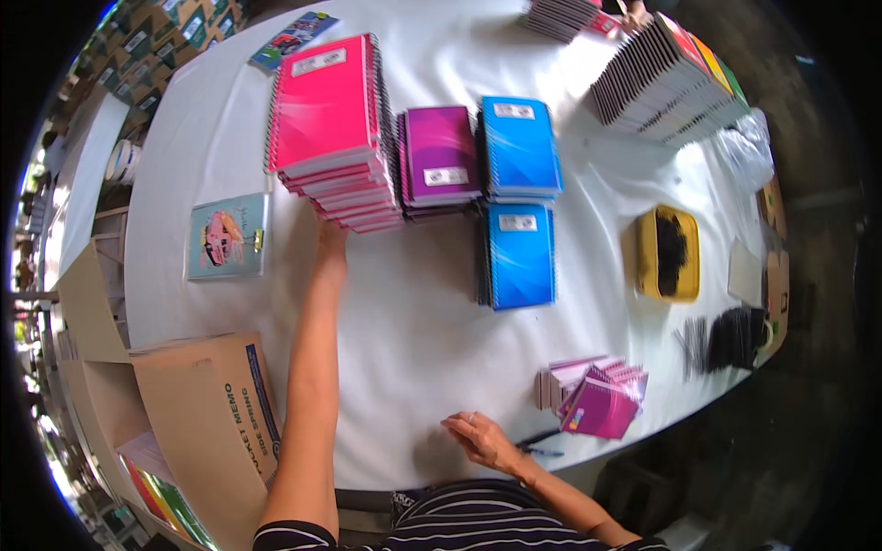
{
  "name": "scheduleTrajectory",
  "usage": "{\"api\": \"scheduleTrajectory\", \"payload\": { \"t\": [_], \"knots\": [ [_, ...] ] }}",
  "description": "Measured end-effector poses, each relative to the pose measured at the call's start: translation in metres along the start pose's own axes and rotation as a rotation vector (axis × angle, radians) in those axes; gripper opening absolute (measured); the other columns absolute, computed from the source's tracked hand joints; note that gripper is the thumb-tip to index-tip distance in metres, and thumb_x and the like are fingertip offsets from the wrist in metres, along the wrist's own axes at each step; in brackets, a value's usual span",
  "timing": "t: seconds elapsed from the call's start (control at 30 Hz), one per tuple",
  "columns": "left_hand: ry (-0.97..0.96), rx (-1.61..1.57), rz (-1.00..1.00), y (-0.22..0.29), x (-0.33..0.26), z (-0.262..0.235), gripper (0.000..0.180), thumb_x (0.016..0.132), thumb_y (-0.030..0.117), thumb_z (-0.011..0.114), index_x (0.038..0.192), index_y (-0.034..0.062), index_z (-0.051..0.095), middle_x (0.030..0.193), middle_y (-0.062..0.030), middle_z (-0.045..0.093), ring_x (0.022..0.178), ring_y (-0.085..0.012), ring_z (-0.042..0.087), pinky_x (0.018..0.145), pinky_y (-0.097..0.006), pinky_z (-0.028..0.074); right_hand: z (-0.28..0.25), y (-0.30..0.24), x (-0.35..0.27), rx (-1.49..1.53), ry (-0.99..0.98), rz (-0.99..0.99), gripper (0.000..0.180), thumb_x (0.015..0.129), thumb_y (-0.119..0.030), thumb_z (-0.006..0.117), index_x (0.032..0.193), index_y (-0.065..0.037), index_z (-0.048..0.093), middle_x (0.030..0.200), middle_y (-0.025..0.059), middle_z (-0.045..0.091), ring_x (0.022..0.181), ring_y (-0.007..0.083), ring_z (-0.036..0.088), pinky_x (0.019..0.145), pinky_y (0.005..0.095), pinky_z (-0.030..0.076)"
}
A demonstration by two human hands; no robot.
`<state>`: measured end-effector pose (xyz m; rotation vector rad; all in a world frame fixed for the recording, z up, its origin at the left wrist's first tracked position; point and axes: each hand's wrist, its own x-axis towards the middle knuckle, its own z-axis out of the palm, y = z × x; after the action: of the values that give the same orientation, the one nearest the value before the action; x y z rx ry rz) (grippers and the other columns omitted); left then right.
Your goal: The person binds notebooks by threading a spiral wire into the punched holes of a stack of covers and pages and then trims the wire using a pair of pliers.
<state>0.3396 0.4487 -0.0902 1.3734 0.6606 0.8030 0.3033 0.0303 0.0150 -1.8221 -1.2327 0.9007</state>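
Note:
A tall stack of pink spiral notebooks (326,110) stands on the far left of the white table. My left hand (331,235) reaches to the near side of this stack, and its fingers are hidden by the notebooks. To the right of it are a stack of purple spiral notebooks (441,147) and two stacks of blue ones, a far one (521,151) and a nearer one (522,262). Close to the table's near edge rests my right hand (482,443), fingers extended and holding nothing. Beside it lie a pen (542,451) and small purple notebooks (602,404) in a loose pile.
A yellow tub (650,257) holds dark spiral pieces, with black coils (735,338) nearby. Notebooks in a big stack (657,87) stand at far right; another person's hand (634,16) shows behind. A blue-green illustrated notebook (227,237) and an open cardboard box (197,395) are at left.

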Motion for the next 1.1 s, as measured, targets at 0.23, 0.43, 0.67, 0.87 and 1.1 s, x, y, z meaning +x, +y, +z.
{"api": "scheduleTrajectory", "payload": {
  "t": [0.23, 0.43, 0.67, 0.87, 1.1],
  "knots": [
    [0.488, -0.365, -0.052, 0.04, -0.027, 0.004, 0.057, 0.103, 0.03, 0.042, 0.15, -0.0017, 0.028, 0.157, -0.0198, 0.025, 0.145, -0.0327, 0.027, 0.12, -0.045, 0.022, -0.025, 0.006, -0.106, -0.406, 0.182, 0.04, 0.041, 0.08, -0.007, 0.065, 0.121, -0.006, 0.059, 0.135, 0.011, 0.053, 0.126, 0.0292, 0.05, 0.106, 0.0504, 0.037],
    [0.085, -0.025, -0.069, 0.108, -0.242, 0.106, 0.069, 0.102, 0.039, 0.046, 0.152, -0.0029, 0.023, 0.16, -0.0178, 0.019, 0.148, -0.0263, 0.02, 0.119, -0.04, 0.019, -0.015, 0.046, -0.157, -0.545, 0.013, 0.157, 0.056, 0.087, -0.014, 0.054, 0.143, -0.012, 0.045, 0.15, 0.0101, 0.04, 0.142, 0.0246, 0.034, 0.118, 0.0508, 0.022],
    [-0.435, -0.023, -0.182, 0.141, -0.292, 0.236, 0.097, 0.088, 0.039, 0.072, 0.152, -0.007, 0.014, 0.158, -0.0252, 0.021, 0.15, -0.0265, 0.008, 0.119, -0.038, 0.015, -0.071, 0.093, -0.212, -0.712, -0.067, -0.006, 0.07, 0.078, -0.005, 0.055, 0.145, -0.022, 0.044, 0.152, 0.0029, 0.041, 0.139, 0.0191, 0.039, 0.117, 0.046, 0.026],
    [-0.528, -0.006, -0.418, 0.134, -0.315, 0.24, 0.098, 0.086, 0.035, 0.075, 0.15, -0.0097, 0.015, 0.139, -0.0258, 0.049, 0.12, -0.0256, 0.057, 0.102, -0.035, 0.046, -0.139, 0.147, -0.252, -0.854, 0.219, 0.025, 0.062, 0.078, -0.004, 0.06, 0.137, -0.018, 0.053, 0.145, 0.003, 0.049, 0.134, 0.0194, 0.045, 0.117, 0.0434, 0.024],
    [-0.354, -0.002, -0.251, 0.13, -0.349, 0.255, 0.082, 0.091, 0.037, 0.069, 0.146, -0.0108, 0.03, 0.109, -0.0163, 0.067, 0.093, -0.0178, 0.066, 0.077, -0.027, 0.055, -0.16, 0.168, -0.257, -0.83, 0.387, -0.027, 0.049, 0.088, -0.005, 0.057, 0.136, -0.014, 0.055, 0.142, 0.0054, 0.051, 0.133, 0.024, 0.046, 0.117, 0.0449, 0.026]
  ]
}}
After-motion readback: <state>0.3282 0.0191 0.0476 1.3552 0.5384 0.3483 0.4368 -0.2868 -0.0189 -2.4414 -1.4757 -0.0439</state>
